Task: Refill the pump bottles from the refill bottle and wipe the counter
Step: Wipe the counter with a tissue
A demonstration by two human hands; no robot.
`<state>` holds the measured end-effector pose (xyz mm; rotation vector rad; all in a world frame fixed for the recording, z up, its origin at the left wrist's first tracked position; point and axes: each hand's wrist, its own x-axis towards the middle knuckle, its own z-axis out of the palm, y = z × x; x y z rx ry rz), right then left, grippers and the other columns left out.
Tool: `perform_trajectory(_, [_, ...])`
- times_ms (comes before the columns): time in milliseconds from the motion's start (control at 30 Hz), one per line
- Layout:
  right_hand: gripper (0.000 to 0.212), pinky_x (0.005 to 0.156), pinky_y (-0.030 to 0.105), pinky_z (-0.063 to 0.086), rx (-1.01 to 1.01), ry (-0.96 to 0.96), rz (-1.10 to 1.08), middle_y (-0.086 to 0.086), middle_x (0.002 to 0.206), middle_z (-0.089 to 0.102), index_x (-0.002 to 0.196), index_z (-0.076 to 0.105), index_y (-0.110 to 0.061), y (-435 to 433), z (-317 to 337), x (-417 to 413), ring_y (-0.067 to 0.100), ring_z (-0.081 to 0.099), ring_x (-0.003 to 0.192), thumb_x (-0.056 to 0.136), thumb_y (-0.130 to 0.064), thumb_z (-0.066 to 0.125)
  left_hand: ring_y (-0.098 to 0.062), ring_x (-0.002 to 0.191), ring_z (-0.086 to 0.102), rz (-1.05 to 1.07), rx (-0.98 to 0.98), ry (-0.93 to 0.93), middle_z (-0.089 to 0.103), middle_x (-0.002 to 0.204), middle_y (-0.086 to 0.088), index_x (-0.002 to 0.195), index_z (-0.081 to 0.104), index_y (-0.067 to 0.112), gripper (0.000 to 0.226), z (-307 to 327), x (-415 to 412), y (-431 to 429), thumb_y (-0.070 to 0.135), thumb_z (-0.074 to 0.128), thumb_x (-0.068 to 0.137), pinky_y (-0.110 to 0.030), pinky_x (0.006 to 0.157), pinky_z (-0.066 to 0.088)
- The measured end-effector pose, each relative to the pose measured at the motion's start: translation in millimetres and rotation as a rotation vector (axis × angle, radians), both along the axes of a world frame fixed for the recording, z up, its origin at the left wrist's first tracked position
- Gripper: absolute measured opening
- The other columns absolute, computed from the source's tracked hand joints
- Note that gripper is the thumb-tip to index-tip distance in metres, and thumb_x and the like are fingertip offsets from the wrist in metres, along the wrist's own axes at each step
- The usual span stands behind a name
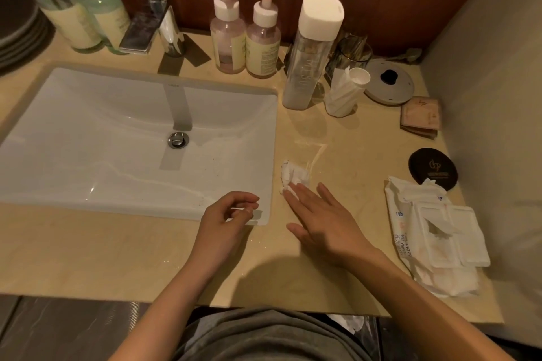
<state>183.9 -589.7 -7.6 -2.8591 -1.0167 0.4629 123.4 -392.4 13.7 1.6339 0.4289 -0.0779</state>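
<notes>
Editor: Risk from here, as you read it?

Photographer: Smearing, mostly. Right hand [325, 223] lies flat, fingers straight, fingertips pressing a crumpled white wipe [293, 174] to the beige counter [88, 249] just right of the sink [88, 114]. Nothing is clasped, so the wad could slip out from under the fingers. It could also drag the wet streak [315, 152] beyond it wider instead of lifting it. A long push toward the back might knock the tall white-capped refill bottle [311, 61], which stands beside the pink pump bottles [228, 38].

Editor: And the other hand? The wipe itself?

Photographer: Left hand [228, 214] hovers over the sink's front corner, fingers loosely curled, holding nothing I can make out. The wipe is small, balled and creased, and looks damp. It sits on the counter near the sink's edge, well apart from the opened wet-wipes pack [434, 231] at the right.
</notes>
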Motion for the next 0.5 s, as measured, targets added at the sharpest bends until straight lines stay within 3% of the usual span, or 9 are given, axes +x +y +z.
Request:
perform_trajectory(133, [0.067,0.114,0.034,-0.012,-0.092,-0.108,-0.01,-0.002,0.159,0.003,0.152,0.002,-0.021,10.6,-0.2,19.3,0.011,0.0,0.146,0.094,-0.055,0.003,-0.014,0.089,0.064,0.009,-0.006,0.002,0.07,0.093,0.0,0.092,0.068,0.02,0.027,0.8,0.7,0.5,-0.002,0.053,0.088,-0.016,0.075,0.048])
perform_trajectory(233, [0.063,0.116,0.036,-0.006,-0.099,-0.153,-0.103,0.003,0.158,0.013,0.152,0.009,-0.016,15.7,0.2,45.2,0.015,0.008,0.146,0.099,-0.049,0.019,-0.016,0.089,0.064,0.026,-0.002,0.001,0.07,0.093,0.0,0.093,0.068,0.019,0.027,0.7,2.5,2.3,-0.003,0.053,0.088,-0.014,0.073,0.046])
perform_trajectory(367, [0.059,0.117,0.039,0.004,-0.086,-0.141,-0.243,0.007,0.155,0.025,0.149,0.021,-0.013,13.3,3.6,86.9,0.018,0.02,0.143,0.1,-0.045,0.026,-0.018,0.089,0.064,0.043,-0.008,-0.009,0.07,0.092,-0.002,0.092,0.068,0.018,0.027,1.7,4.2,3.4,-0.004,0.053,0.088,-0.013,0.072,0.046])
perform_trajectory(500, [0.049,0.11,0.033,0.02,0.072,-0.083,-0.253,0.007,0.14,0.048,0.137,0.044,-0.012,10.7,20.0,95.3,0.022,0.04,0.128,0.098,-0.041,0.038,-0.015,0.089,0.064,0.045,0.006,-0.019,0.07,0.092,-0.001,0.092,0.068,0.018,0.027,2.7,4.3,4.1,-0.004,0.053,0.088,-0.014,0.073,0.046])
